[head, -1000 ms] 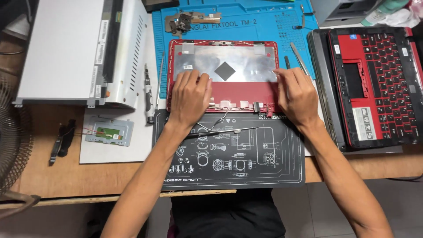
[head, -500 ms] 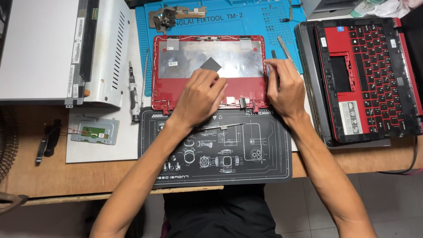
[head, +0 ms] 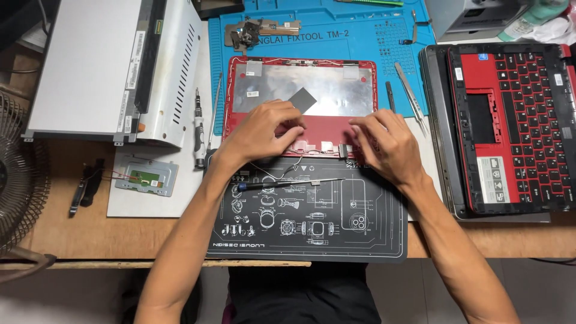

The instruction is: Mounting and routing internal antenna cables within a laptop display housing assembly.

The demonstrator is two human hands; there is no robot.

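A red laptop lid shell (head: 336, 129) lies face up on the blue work mat (head: 360, 36), its inside lined with silver foil and a small dark square patch. My left hand (head: 264, 129) rests on its lower left part, fingers bent onto the red strip near the hinge area. My right hand (head: 384, 141) presses on the lower right corner beside the hinge. Neither hand holds a tool. A thin screwdriver (head: 288, 183) lies on the black printed mat (head: 312, 240) just below both hands.
A red-and-black laptop keyboard base (head: 510, 126) lies at the right. Tweezers (head: 411, 96) sit beside the lid. A silver panel (head: 90, 66), a screwdriver (head: 198, 129), a touchpad board (head: 145, 177) and a fan (head: 18, 180) are at the left. The wooden table edge (head: 180, 263) runs below.
My left hand has slid from the lid's middle to its lower left. My right hand has come down from the right edge to the lower right corner. The view has shifted slightly.
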